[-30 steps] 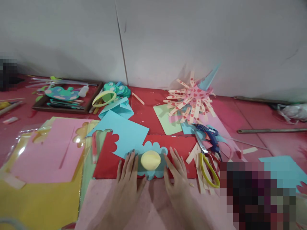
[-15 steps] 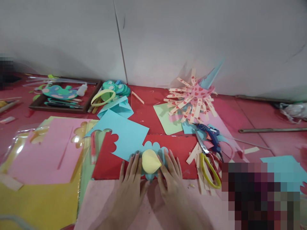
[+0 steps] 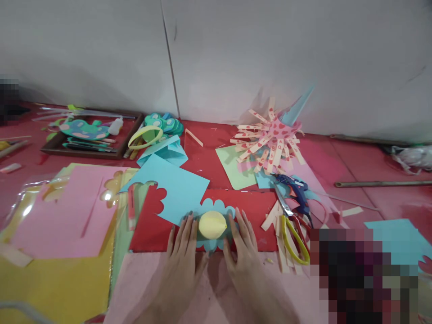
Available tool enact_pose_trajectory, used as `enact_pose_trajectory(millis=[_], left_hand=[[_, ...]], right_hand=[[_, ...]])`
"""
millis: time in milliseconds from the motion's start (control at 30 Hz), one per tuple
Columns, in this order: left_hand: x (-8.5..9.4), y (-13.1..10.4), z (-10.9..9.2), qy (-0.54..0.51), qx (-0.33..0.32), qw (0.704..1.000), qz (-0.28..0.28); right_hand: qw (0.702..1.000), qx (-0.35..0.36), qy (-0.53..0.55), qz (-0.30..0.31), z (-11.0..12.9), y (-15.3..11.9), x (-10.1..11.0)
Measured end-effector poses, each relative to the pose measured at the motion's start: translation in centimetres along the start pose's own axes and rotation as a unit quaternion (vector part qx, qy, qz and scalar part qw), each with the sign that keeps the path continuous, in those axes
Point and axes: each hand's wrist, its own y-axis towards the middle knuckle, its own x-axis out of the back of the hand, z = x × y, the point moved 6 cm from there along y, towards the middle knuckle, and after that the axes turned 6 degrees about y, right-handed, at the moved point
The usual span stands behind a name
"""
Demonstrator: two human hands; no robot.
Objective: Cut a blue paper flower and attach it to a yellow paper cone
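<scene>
1. The left hand (image 3: 182, 265) is laid palm down and opened flat, its fingers stretched out and close together; nothing is gripped by it; its fingertips are rested at the left edge of the light-blue scalloped paper cutout (image 3: 213, 206).
2. The right hand (image 3: 243, 261) is likewise opened flat, palm down, its fingers slightly spread; nothing is held; its fingertips are set over the right-hand scallops of the same cutout, and its thumb is pointed toward the lower edge.
3. Between the hands a pale-yellow cone-like piece (image 3: 212, 225) is seen on the middle of the cutout, its point directed to the right; whether it is fixed there cannot be told.
4. The cutout is placed on a red board (image 3: 259, 207); the board's left part is overlapped by a light-blue paper sheet (image 3: 182, 180) with scalloped bites cut from it.
5. To the right, yellow-handled scissors (image 3: 297, 247) are laid partly across cream paper strips (image 3: 270, 221); a blue glue gun (image 3: 299, 191) is placed just beyond; farther back, a heart-patterned fringed paper ornament (image 3: 278, 131) is topped by a tilted blue cone (image 3: 297, 110).
</scene>
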Motion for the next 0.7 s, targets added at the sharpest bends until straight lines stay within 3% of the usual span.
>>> enact_pose_trajectory(millis=[233, 433, 700], left_hand=[[1.4, 0.1, 0.8, -0.079, 0.050, 0.995, -0.043], [0.7, 0.1, 0.6, -0.071, 0.024, 0.997, -0.016], [1.1, 0.0, 0.9, -0.088, 0.046, 0.994, -0.037]], right_hand=[[0.998, -0.032, 0.051, -0.015, -0.4, 0.0, 0.5], [0.998, -0.027, 0.050, -0.024, -0.3, 0.0, 0.2], [0.989, -0.066, 0.121, -0.054, -0.4, 0.0, 1.5]])
